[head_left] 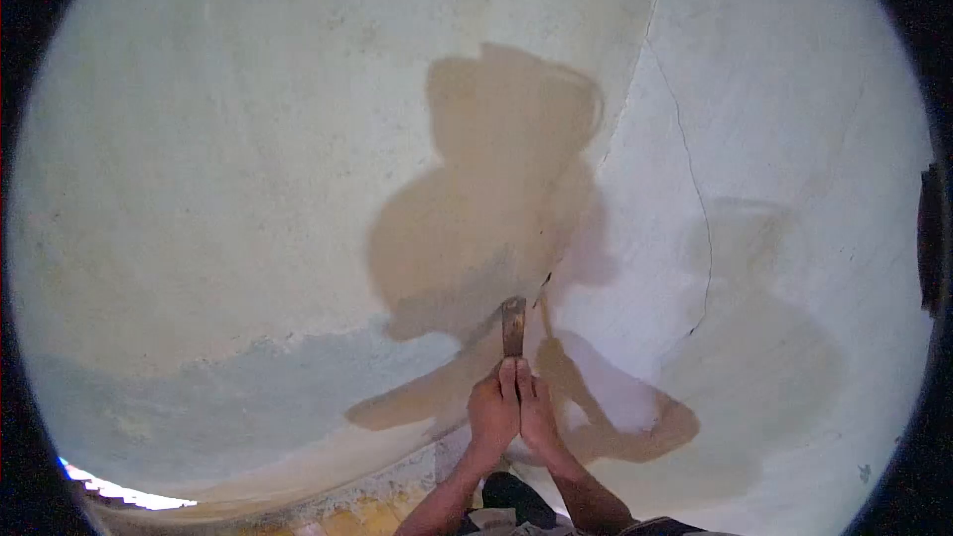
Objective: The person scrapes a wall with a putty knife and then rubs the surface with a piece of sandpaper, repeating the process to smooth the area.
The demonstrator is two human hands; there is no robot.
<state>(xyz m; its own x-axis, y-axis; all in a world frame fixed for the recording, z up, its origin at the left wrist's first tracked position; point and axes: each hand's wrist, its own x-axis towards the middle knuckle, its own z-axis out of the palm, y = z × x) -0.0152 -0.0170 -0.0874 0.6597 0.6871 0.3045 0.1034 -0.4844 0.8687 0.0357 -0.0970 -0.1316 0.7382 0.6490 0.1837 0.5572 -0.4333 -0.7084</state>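
Observation:
Side by side in the middle of the lower view, my left hand (pixel 493 409) and my right hand (pixel 537 411) are closed together on a flat scraper (pixel 513 326). Its narrow, rusty brown blade points up and away from me, and both thumbs lie along its lower end. My fingers hide the rest of the tool. The blade's tip overlaps the wall (pixel 248 189) in this view, just left of a dark gap (pixel 545 283) at the foot of a crack line.
A thin crack (pixel 707 218) runs down the paler right-hand wall (pixel 794 89). Grey bare plaster (pixel 218 407) stretches along the lower left wall. Shadows of my body and arms fall on both walls. Yellowish floor (pixel 362 516) shows at the bottom.

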